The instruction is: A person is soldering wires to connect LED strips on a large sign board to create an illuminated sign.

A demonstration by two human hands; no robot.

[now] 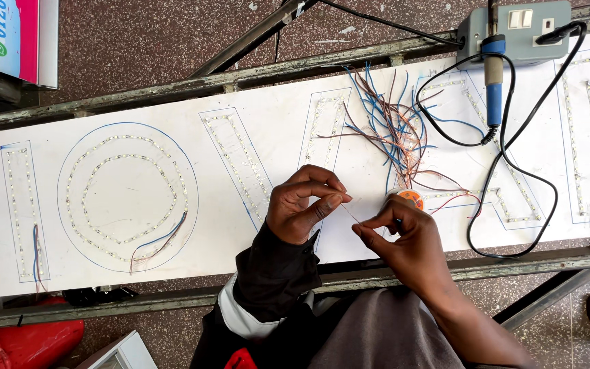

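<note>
The board is smooth, matt white sheet, drawn with thin blue pen lines. It rests on rough, paint-flecked metal rails gone dull. The loose wires have glossy plastic coats in blue, brown and red. The soldering iron has a blue plastic handle. The socket box is grey plastic. The floor is speckled reddish stone.

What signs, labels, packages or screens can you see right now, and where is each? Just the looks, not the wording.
White sign panel: long board across the metal frame, with letter outlines drawn in blue and filled with rows of small LEDs.
Printed poster or board: top left corner, light blue with a pink stripe and a small green round logo.
Orange round label: on a small spool just beyond the right hand.
No screens or packages visible.
</note>
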